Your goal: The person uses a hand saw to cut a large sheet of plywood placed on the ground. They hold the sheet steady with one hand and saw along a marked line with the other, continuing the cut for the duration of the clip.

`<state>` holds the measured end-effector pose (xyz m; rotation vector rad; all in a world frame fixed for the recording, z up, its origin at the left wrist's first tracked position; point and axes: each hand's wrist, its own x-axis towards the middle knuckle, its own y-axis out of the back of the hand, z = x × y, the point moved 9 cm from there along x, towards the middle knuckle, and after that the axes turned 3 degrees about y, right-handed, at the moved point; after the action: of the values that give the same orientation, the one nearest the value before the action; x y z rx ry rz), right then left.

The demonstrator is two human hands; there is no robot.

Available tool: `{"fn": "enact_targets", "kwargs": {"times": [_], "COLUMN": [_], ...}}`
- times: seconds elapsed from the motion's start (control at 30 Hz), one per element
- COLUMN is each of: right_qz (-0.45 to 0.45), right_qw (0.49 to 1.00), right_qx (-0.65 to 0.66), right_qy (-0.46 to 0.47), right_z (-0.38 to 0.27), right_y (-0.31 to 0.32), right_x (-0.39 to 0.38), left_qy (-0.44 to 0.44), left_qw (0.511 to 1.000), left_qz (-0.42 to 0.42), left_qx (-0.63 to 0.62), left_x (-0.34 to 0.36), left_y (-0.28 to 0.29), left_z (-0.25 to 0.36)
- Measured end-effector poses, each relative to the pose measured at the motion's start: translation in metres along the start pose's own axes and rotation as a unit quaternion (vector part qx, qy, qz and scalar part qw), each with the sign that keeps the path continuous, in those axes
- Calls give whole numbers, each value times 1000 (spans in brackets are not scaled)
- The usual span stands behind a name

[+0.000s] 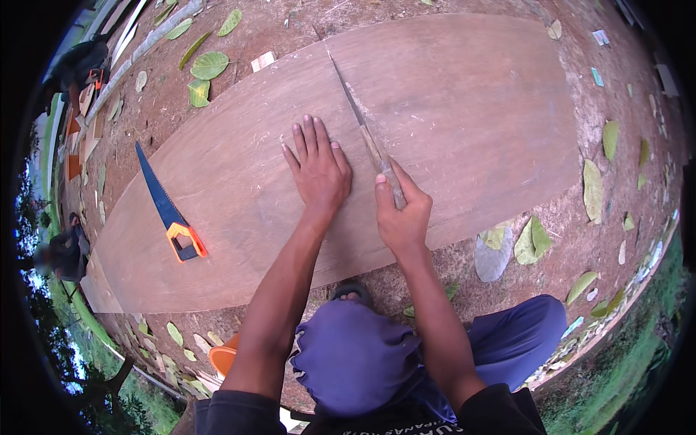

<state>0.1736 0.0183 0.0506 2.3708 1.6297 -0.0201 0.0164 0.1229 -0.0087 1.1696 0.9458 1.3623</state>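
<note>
A large brown plywood sheet point(464, 94) lies flat on the ground in front of me. In my right hand point(406, 210) is a narrow saw point(349, 100) with a long, straight, worn handle. Its thin blade points away from me, with the tip at a short cut at the sheet's far edge. Pale sawdust is scattered near the blade. My left hand point(320, 168) presses flat on the sheet left of the saw, palm down and fingers spread. A second handsaw point(163, 196), with a dark blue blade and an orange and black handle, rests on the sheet farther left.
Bare reddish soil surrounds the sheet, with large leaves point(210, 65) strewn about. A small wood offcut point(264, 61) lies by the far edge. Two other people, one of them a dark-clothed person point(71, 250), are at the left rim. An orange object point(223, 357) is beside my left arm.
</note>
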Motion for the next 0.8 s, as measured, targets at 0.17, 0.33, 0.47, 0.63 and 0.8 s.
{"fn": "enact_targets", "kwargs": {"times": [0.17,0.33,0.47,0.63,0.8], "right_qz": [9,14,38,-5,22], "right_qw": [996,1000,995,998,999], "right_qx": [-62,-19,2,-48,-17], "right_qy": [65,0,90,34,39], "right_z": [-23,-4,-9,-12,1], "right_y": [58,28,-2,60,16], "right_x": [-121,-59,-2,-117,-39], "left_qy": [4,-1,-12,-2,3], "left_qw": [1000,1000,1000,1000,1000], "left_qz": [11,9,7,15,-5], "left_qx": [26,11,5,15,17], "left_x": [-3,-3,0,0,-2], "left_y": [5,5,2,6,0], "left_z": [-11,-6,2,-8,-6]}}
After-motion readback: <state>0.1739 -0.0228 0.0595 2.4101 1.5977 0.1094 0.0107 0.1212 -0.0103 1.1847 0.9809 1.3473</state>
